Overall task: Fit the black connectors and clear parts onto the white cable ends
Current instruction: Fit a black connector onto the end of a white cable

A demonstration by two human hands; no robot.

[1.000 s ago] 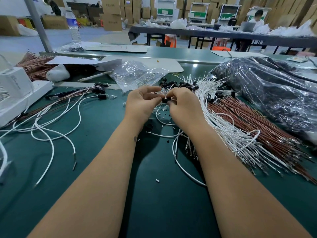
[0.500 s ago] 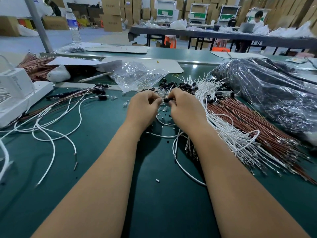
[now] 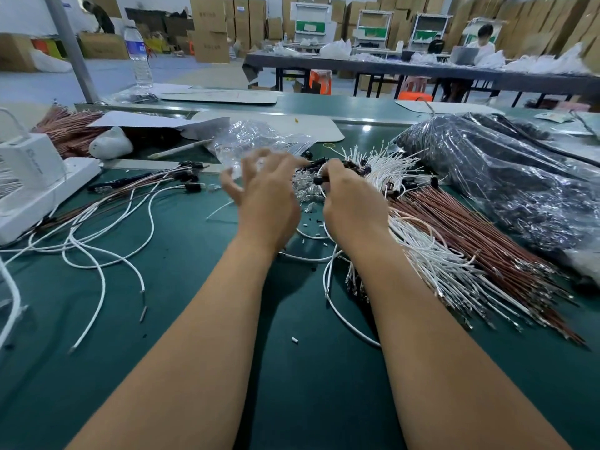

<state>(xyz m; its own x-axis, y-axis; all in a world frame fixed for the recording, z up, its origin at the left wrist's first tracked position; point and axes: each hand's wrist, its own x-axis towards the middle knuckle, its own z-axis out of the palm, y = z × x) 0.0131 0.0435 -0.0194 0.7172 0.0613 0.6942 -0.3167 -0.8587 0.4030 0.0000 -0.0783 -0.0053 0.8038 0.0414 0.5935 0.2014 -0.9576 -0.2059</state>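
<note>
Green mat (image 3: pixel 181 319) lies bare beside the spread left hand (image 3: pixel 264 203).

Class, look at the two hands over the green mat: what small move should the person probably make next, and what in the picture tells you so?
Probably lower the left hand to pick one clear part from the small heap. The right hand pinches a black connector on a white cable, while the left hand's fingers are spread, blurred and empty beside it, so the clear piece seems to be what is missing.

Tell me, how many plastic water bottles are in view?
1. The clear plastic water bottle with a blue label stands upright at the far left edge of the green workbench, beside a grey metal post. Others may be hidden.
</note>
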